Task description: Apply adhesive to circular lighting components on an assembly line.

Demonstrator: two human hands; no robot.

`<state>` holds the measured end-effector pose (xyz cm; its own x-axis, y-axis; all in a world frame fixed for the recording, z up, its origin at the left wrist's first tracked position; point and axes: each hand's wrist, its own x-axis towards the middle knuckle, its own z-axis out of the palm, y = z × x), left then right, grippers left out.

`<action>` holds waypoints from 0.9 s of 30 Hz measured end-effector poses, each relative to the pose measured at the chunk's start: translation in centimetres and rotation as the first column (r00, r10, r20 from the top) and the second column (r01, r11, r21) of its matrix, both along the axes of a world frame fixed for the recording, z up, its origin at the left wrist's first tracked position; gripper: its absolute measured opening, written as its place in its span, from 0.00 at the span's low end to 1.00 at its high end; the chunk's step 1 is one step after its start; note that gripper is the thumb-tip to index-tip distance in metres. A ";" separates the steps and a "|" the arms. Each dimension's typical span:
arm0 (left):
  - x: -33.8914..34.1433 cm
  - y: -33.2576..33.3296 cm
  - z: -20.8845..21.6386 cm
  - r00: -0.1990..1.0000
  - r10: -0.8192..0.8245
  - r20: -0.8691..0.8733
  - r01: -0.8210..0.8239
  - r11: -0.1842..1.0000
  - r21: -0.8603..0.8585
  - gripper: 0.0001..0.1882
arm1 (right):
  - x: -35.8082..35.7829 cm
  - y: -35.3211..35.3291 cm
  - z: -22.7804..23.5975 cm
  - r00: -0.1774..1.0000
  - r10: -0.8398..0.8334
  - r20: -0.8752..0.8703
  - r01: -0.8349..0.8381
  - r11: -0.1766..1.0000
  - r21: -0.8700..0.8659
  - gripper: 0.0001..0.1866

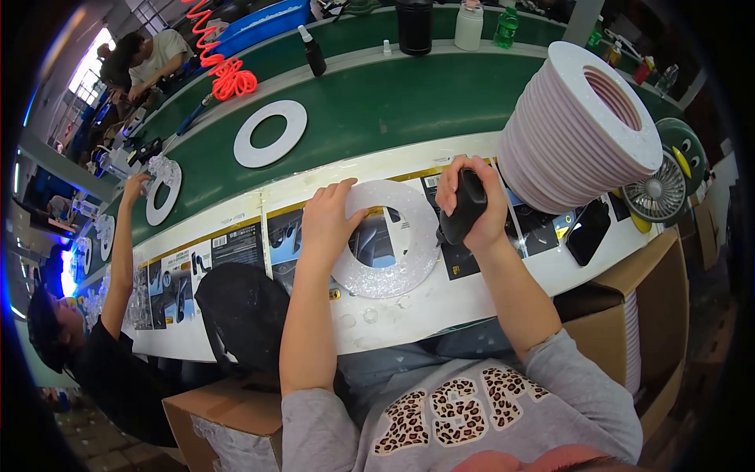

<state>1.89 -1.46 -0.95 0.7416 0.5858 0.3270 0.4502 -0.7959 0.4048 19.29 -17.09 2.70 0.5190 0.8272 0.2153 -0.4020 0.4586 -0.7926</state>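
Note:
A flat white ring (389,279) with a glittery, speckled surface lies on the worktable in front of me. My left hand (329,220) grips its left side, the thumb reaching toward the inner edge and the fingers at the outer rim. Just right of the ring, my right hand (491,208) is wrapped round a rounded black handheld object (469,197), with a short black tip pointing down near the ring's right edge. What kind of object it is cannot be made out clearly.
A tall leaning stack of white rings (550,134) stands at right, near a black phone (588,232) and a small fan (657,189). Another ring (271,134) lies on the green conveyor (370,98). A co-worker's arm (119,259) reaches in at left. A black stool seat (242,315) and cardboard boxes (228,409) are close by.

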 end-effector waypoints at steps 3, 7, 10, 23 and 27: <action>0.1 -0.1 0.3 1.000 0.001 -0.020 -0.002 1.000 -0.023 0.27 | 0.1 0.1 -0.2 1.000 0.007 -0.008 -0.007 1.000 -0.011 0.23; 0.0 -0.1 0.5 0.999 0.002 -0.033 -0.003 0.999 -0.041 0.27 | 0.2 0.1 -0.4 1.000 0.019 0.010 -0.019 1.000 -0.020 0.23; 0.0 -0.3 0.7 0.999 0.010 -0.045 -0.012 0.998 -0.056 0.27 | 0.2 0.2 -0.6 1.000 0.021 0.006 -0.021 0.999 -0.036 0.23; -0.1 0.2 -0.1 1.000 0.012 -0.023 -0.012 0.999 -0.037 0.27 | 0.2 0.3 -0.9 1.000 0.000 0.026 0.001 1.000 -0.031 0.22; 0.0 0.1 -0.3 1.000 -0.004 0.001 0.004 1.000 -0.003 0.28 | 0.2 0.2 -0.5 1.000 -0.012 -0.027 0.012 1.000 -0.027 0.22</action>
<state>1.93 -1.35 -1.25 0.7436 0.5836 0.3263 0.4465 -0.7967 0.4073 19.45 -16.90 2.25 0.5343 0.8262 0.1786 -0.4184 0.4420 -0.7935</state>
